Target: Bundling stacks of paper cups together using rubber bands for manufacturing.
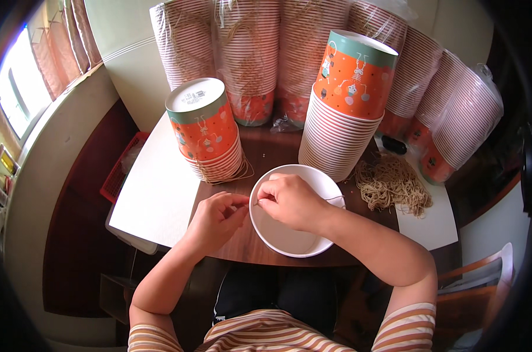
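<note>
A white paper bucket (298, 249) stands with its mouth toward me at the table's near edge. My right hand (292, 202) reaches over its opening, thumb and forefinger pinched at the left inner wall on a thin tan cord (336, 198); part of the cord shows beyond the wrist, near the right rim. Against the outside of the same wall, my left hand (216, 220) has its thumb and forefinger drawn together; what lies between them is too small to make out. The bucket's outer print is hidden from me.
Left stands an upturned stack of orange and green buckets (204, 132) with cords at its base. A taller stack (342, 129) rises behind the bucket. Loose tan cords (392, 185) lie in a heap at right. Plastic-wrapped bucket stacks (248, 53) line the back.
</note>
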`<move>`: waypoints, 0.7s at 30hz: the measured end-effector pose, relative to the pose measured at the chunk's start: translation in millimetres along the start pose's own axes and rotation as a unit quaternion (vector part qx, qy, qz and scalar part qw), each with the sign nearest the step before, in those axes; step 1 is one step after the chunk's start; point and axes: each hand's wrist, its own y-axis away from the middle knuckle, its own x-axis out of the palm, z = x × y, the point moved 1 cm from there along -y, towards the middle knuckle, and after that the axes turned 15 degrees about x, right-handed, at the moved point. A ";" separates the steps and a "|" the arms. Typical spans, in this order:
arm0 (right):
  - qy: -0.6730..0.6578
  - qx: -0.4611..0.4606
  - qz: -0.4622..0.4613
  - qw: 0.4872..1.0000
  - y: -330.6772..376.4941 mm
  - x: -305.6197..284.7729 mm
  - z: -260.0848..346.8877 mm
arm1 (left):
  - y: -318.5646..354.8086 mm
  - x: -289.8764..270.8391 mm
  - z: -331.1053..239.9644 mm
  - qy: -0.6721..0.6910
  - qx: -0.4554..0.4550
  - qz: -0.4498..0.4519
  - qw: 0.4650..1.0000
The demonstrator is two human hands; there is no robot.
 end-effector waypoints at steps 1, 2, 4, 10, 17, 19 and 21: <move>-0.003 -0.001 -0.001 1.000 -0.2 0.2 0.2 | 0.0 0.1 1.0 0.000 0.000 0.000 1.000; -0.003 -0.002 -0.001 1.000 -0.1 0.3 0.5 | 0.0 0.4 2.4 -0.011 0.008 -0.002 1.000; -0.005 0.018 -0.006 1.000 -0.1 0.4 0.8 | -0.2 0.3 2.1 -0.023 0.016 -0.004 1.000; -0.031 0.040 0.008 0.999 0.0 -1.6 0.8 | -0.9 -0.4 -0.9 -0.052 0.025 -0.001 0.998; -0.004 0.027 -0.001 1.000 0.1 -0.7 0.7 | -1.5 -0.8 -2.0 -0.060 0.031 0.001 0.998; -0.021 0.025 0.005 0.999 0.3 -1.2 1.6 | -1.4 -0.7 -1.9 -0.063 0.031 0.003 0.997; -0.027 0.039 0.016 0.999 0.3 -2.9 5.1 | -1.2 -0.6 -1.8 -0.065 0.035 0.002 0.997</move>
